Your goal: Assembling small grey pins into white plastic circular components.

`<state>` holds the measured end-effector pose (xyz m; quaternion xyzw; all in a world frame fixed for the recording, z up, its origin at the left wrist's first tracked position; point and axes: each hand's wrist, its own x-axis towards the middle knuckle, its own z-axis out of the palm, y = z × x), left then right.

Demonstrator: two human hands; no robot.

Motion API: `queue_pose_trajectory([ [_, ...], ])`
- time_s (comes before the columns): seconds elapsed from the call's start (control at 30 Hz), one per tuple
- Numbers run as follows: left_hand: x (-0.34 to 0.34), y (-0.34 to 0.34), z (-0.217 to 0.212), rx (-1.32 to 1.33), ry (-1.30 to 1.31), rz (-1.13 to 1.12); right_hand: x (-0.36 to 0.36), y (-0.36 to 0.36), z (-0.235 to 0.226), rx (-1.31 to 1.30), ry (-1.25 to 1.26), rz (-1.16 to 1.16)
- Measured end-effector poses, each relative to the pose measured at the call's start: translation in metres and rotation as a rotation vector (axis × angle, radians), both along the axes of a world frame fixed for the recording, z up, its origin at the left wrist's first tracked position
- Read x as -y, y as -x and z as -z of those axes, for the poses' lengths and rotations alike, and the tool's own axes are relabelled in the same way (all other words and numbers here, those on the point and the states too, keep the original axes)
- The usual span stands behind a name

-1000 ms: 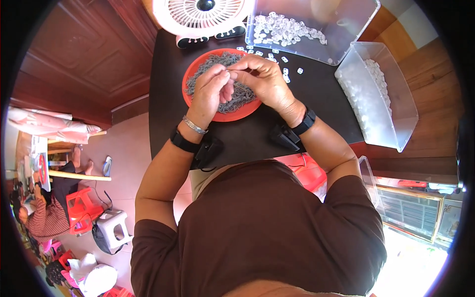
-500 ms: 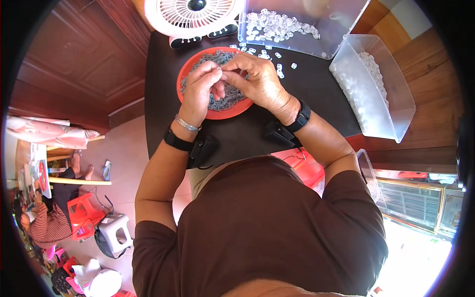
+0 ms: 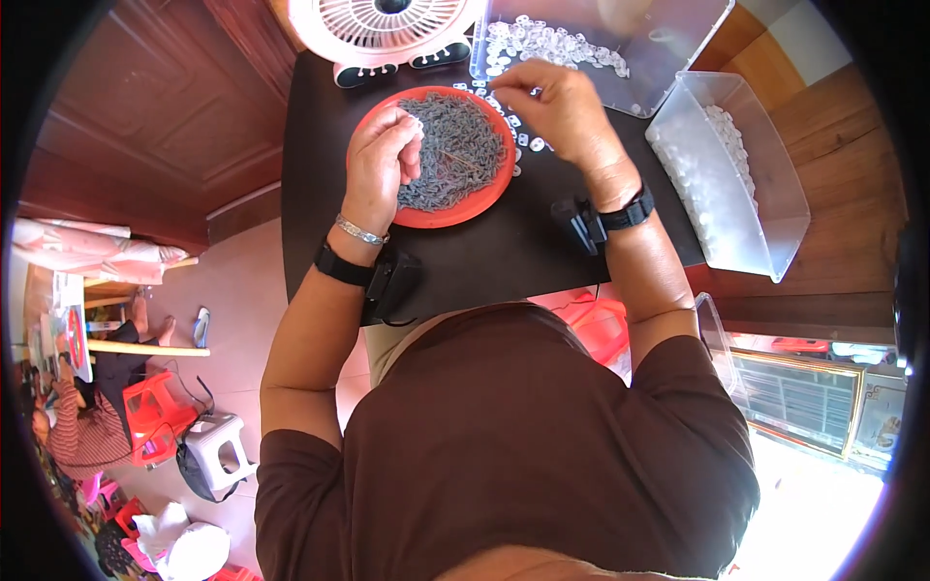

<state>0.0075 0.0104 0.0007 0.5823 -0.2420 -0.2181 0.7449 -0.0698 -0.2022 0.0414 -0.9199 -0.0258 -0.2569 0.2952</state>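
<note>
Half a second before, both hands had been pressed together over the red plate (image 3: 455, 215); now they had parted. The left hand (image 3: 383, 165) stayed over the plate's left rim, fingers curled shut around a small whitish piece that showed at the fingertips, though what it was could not be told. The right hand (image 3: 562, 111) had lifted up and to the right, off the plate, toward the loose clear plastic rings (image 3: 518, 140) scattered on the dark table (image 3: 484, 261) just beside the plate's upper right edge; its fingertips were pinched together, whether on a ring or on nothing could not be told. The heap of small grey pieces (image 3: 455, 150) filled the plate. A clear tray of rings (image 3: 668, 48) lay at the table's far edge, touching the white fan (image 3: 383, 29) to its left. A deeper clear bin (image 3: 746, 184) stood along the right edge, near the right wrist. The nearer half of the table, between plate and body, offered open room.
</note>
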Motion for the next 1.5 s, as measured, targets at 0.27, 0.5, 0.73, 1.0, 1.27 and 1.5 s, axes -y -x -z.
queue_pose_trajectory([
  [0.27,0.003,0.006,-0.004,0.03,0.039,-0.038,0.087,0.03,0.001,-0.306,0.067,0.251],
  [0.5,0.004,0.006,-0.002,0.041,0.03,-0.054,0.065,0.031,0.026,-0.475,-0.106,0.014],
  [0.73,0.002,-0.001,0.004,0.039,0.043,-0.091,-0.02,0.017,0.004,-0.32,0.09,-0.368],
  [1.0,0.0,-0.003,0.004,0.021,-0.011,-0.119,-0.061,-0.01,0.033,-0.269,0.516,-0.432],
  [1.27,-0.002,-0.003,0.002,0.04,-0.011,-0.095,-0.048,-0.016,0.029,-0.311,0.024,-0.31],
  [1.5,0.002,-0.001,0.006,0.048,-0.082,-0.013,-0.029,-0.022,0.041,-0.362,-0.695,-0.392],
])
